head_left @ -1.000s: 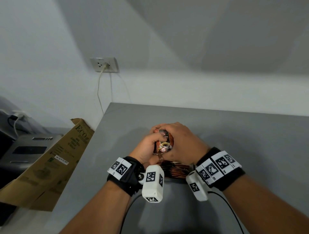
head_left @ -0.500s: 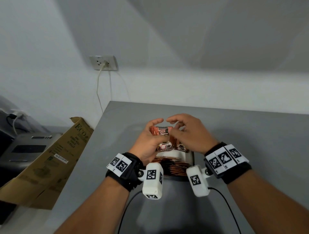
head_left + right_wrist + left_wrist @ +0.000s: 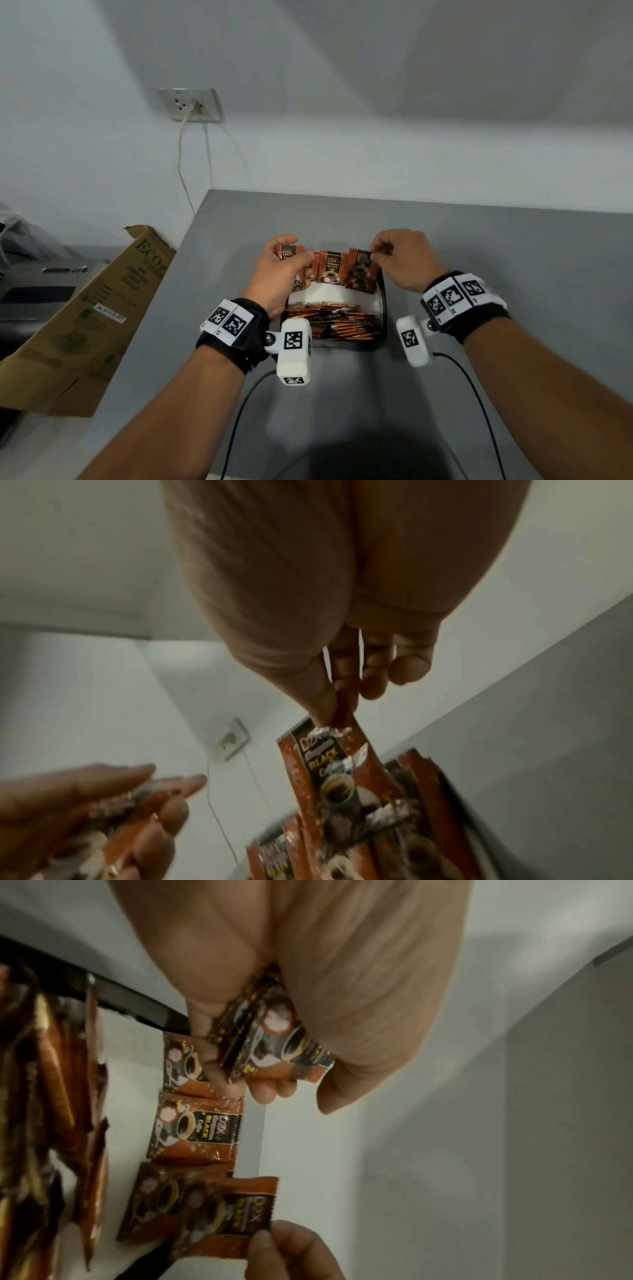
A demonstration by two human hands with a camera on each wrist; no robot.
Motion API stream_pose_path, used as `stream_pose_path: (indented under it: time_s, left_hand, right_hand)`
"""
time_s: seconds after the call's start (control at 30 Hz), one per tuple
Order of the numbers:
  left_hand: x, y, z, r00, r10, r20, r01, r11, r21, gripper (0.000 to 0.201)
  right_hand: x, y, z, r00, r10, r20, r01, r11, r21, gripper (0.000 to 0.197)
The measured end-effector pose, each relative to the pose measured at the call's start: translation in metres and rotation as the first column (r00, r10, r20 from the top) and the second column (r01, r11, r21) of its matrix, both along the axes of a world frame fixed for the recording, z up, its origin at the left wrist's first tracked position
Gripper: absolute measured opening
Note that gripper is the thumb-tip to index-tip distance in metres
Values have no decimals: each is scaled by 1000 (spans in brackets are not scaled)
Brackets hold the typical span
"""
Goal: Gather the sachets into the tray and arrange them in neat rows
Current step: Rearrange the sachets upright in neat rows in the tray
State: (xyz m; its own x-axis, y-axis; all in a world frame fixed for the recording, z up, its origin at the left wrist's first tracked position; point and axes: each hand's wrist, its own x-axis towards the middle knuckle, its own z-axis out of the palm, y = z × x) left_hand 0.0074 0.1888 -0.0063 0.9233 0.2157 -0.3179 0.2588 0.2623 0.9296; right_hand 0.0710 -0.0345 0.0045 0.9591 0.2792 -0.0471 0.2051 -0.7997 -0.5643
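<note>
- The small orange-and-brown foil coffee sachets (image 3: pixel 330 270) stand in a row along the far edge of the shallow black-rimmed tray with a white floor (image 3: pixel 381 305); a packed row of them fills the tray's near side.
- Half a second ago both hands met over one bundle at the tray's middle; now they are spread to the tray's two far corners, and the bundle is fanned out into a line. Judged from that, the far row is being laid and the gathering is nearly finished.
- The left hand (image 3: pixel 279 274) grips a few stacked sachets (image 3: pixel 270 1039) at the tray's far left corner, thumb pressed on top.
- The right hand (image 3: pixel 402 260) pinches the top edge of a single sachet (image 3: pixel 329 761) at the tray's far right corner, thumb and forefinger clamped on the foil.
- The head view shows both rows and the grey tabletop (image 3: pixel 513 274) round the tray, but hides the fingers' undersides.
- The left wrist view alone shows that the left hand's load is several sachets, and that two loose ones lie flat on the tray floor beside it.
- The right wrist view, blurred, alone shows the pinch on the sachet's top seam.
</note>
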Motion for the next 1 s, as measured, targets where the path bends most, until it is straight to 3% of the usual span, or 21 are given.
stream_pose_path:
  time_s: [0.13,0.3,0.53,0.9,1.0]
  left_hand:
    - [-2,2,-7,999,-29,-24,31,997,64,36]
    - [-4,5,-13,997,-53,-50,57,995,80,36]
    - [-3,7,-15,995,-68,-69,74,994,80,34]
    - [-4,1,-10,990,-108,-90,110,994,17,44]
    - [-6,1,-11,990,-126,-70,131,989,69,44]
  right_hand:
    - [0,5,-27,995,67,-77,-76,990,-116,10]
    - [3,7,-39,995,37,-91,-51,986,-157,14]
    - [9,4,-47,999,35,-19,-38,984,-176,21]
    - [9,-2,-59,996,14,83,1,985,-175,13]
    - [8,-3,-58,995,28,99,-10,985,-175,13]
